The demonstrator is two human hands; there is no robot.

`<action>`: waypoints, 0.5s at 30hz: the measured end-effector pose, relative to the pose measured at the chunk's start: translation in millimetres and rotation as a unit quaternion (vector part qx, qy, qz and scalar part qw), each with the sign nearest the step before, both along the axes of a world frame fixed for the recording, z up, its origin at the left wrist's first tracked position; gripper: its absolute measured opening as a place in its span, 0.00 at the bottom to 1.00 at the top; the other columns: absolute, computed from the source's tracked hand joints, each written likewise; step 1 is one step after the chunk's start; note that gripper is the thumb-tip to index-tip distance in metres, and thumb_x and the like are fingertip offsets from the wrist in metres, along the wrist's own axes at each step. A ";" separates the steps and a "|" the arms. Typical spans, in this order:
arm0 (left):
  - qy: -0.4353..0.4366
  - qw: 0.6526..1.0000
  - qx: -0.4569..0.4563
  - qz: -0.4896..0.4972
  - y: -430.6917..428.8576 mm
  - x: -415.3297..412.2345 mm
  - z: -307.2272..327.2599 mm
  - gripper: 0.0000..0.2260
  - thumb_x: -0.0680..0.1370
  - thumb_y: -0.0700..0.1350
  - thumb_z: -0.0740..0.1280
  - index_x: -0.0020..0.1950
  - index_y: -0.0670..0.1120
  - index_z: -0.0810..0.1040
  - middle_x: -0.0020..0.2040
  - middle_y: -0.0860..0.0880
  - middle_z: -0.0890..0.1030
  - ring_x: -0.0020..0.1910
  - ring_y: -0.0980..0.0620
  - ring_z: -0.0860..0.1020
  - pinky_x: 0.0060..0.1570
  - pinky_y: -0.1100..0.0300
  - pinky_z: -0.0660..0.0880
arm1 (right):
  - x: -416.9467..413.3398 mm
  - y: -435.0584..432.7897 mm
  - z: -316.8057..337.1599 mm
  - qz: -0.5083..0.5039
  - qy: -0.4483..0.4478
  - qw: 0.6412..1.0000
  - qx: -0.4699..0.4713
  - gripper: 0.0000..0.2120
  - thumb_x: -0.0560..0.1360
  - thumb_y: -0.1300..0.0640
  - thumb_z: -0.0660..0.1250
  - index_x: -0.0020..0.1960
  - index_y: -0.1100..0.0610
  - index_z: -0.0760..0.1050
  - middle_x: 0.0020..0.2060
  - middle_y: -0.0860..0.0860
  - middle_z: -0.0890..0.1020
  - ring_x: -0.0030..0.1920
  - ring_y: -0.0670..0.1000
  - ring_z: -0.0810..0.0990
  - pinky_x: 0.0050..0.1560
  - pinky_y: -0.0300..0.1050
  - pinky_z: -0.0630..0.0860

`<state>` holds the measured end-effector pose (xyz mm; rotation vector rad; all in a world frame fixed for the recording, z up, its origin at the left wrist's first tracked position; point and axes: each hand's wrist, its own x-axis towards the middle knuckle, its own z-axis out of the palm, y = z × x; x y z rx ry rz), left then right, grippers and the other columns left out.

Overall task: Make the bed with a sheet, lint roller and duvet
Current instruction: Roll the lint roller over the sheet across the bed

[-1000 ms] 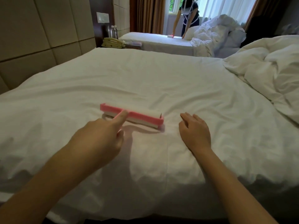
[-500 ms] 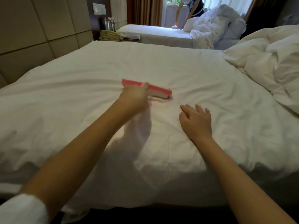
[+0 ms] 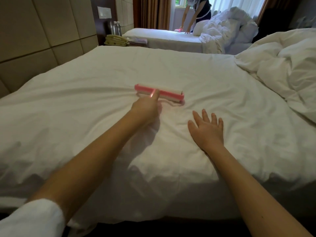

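Note:
A white sheet (image 3: 102, 79) covers the bed in front of me. On it lies a pink lint roller (image 3: 168, 93) with a white roll, near the bed's middle. My left hand (image 3: 147, 106) grips the roller's pink handle with the arm stretched forward. To its right, my right hand (image 3: 207, 129) rests flat on the sheet, fingers spread. A crumpled white duvet (image 3: 287, 69) is heaped on the bed's right side.
A padded headboard wall (image 3: 34, 40) stands at the left. Behind the bed is a nightstand with a phone (image 3: 116, 40) and bottles (image 3: 117, 28). At a second bed (image 3: 162, 35) farther back, another person (image 3: 196, 12) bends over.
My left hand has pushed the lint roller away from me toward the bed's middle, the arm stretching out. My right hand has stayed on the sheet, and its fingers have spread.

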<state>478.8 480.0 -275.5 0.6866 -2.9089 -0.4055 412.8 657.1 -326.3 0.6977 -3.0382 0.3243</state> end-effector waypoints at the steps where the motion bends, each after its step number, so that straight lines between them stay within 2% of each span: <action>1: 0.004 1.000 0.011 0.012 2.0 -9.6 1.1 0.25 0.80 0.47 0.56 0.76 0.51 0.53 0.65 0.38 0.71 0.62 0.39 0.71 0.56 0.53 0.69 | 0.3 0.1 -0.6 -0.005 0.001 1.000 -0.003 0.25 0.81 0.44 0.43 0.77 0.46 0.48 0.77 0.51 0.48 0.76 0.56 0.44 0.74 0.54 0.38; 4: 0.010 0.999 0.013 0.038 24.4 3.3 8.2 0.25 0.80 0.43 0.56 0.76 0.50 0.54 0.64 0.38 0.71 0.62 0.39 0.72 0.55 0.51 0.70 | -0.1 -1.0 -1.6 -0.006 0.002 0.999 -0.032 0.24 0.81 0.47 0.44 0.77 0.48 0.51 0.77 0.51 0.51 0.76 0.56 0.46 0.75 0.53 0.41; 6: 0.006 0.999 0.003 0.050 46.1 48.8 6.3 0.26 0.80 0.44 0.55 0.76 0.52 0.51 0.61 0.39 0.74 0.59 0.39 0.74 0.49 0.53 0.69 | -0.1 -0.8 -2.3 -0.006 0.005 0.999 -0.052 0.24 0.81 0.49 0.46 0.77 0.48 0.53 0.77 0.51 0.52 0.76 0.55 0.47 0.75 0.52 0.42; 8: -0.017 0.999 -0.020 0.040 66.4 109.8 0.4 0.29 0.80 0.46 0.54 0.76 0.57 0.43 0.55 0.42 0.77 0.54 0.41 0.76 0.44 0.56 0.66 | -0.5 -0.7 -2.8 -0.006 0.013 0.998 -0.065 0.24 0.81 0.51 0.46 0.76 0.49 0.55 0.77 0.51 0.54 0.76 0.55 0.49 0.75 0.51 0.43; 11: -0.049 0.998 -0.028 0.011 71.1 160.5 -2.3 0.32 0.80 0.49 0.53 0.72 0.64 0.32 0.52 0.46 0.77 0.53 0.45 0.77 0.45 0.57 0.68 | 0.1 -1.1 -2.5 -0.008 0.020 0.997 -0.075 0.24 0.81 0.51 0.47 0.76 0.49 0.56 0.76 0.51 0.55 0.76 0.55 0.50 0.74 0.51 0.44; 13: -0.042 0.998 -0.037 0.003 57.2 147.1 0.7 0.31 0.80 0.49 0.54 0.73 0.65 0.36 0.53 0.43 0.78 0.53 0.43 0.77 0.44 0.57 0.68 | -0.2 -2.0 -1.9 -0.007 0.022 0.997 -0.072 0.24 0.81 0.50 0.47 0.76 0.49 0.56 0.76 0.52 0.55 0.76 0.56 0.50 0.74 0.52 0.45; 15: -0.006 0.999 -0.049 0.004 45.9 115.0 -2.9 0.30 0.79 0.47 0.56 0.76 0.61 0.44 0.55 0.38 0.78 0.53 0.39 0.76 0.44 0.56 0.68 | 0.8 -1.1 -2.0 -0.004 0.022 0.998 -0.065 0.24 0.80 0.49 0.47 0.76 0.49 0.56 0.76 0.52 0.56 0.76 0.56 0.50 0.74 0.52 0.45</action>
